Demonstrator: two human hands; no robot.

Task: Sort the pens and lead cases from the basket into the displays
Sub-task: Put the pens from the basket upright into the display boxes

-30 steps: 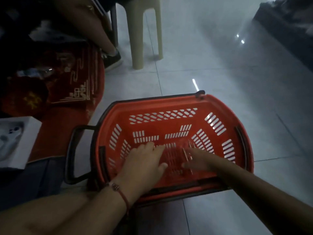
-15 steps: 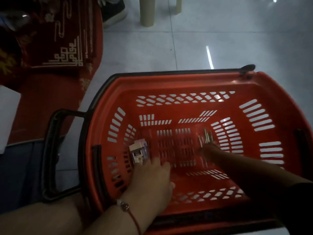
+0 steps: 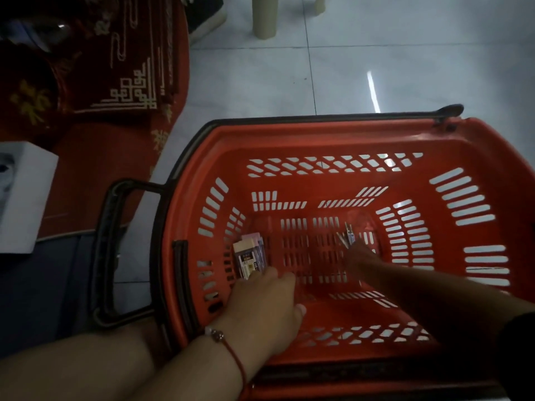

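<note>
Reaching into red basket (image 3: 333,134) on tiled floor (image 3: 376,53), both hands low over its slotted bottom. Left hand (image 3: 266,308): fingers curled at near end of lead cases (image 3: 250,256), a small stack at bottom left, long axis running away from the person; actual grip not resolvable. Right hand (image 3: 362,256): fingertips on pens (image 3: 347,237), a thin bundle right of centre, tips pointing away; whether pinched, cannot tell. Pens blurred, count unclear; hand hides their near ends. Right forearm dark, cut off at frame edge.
</note>
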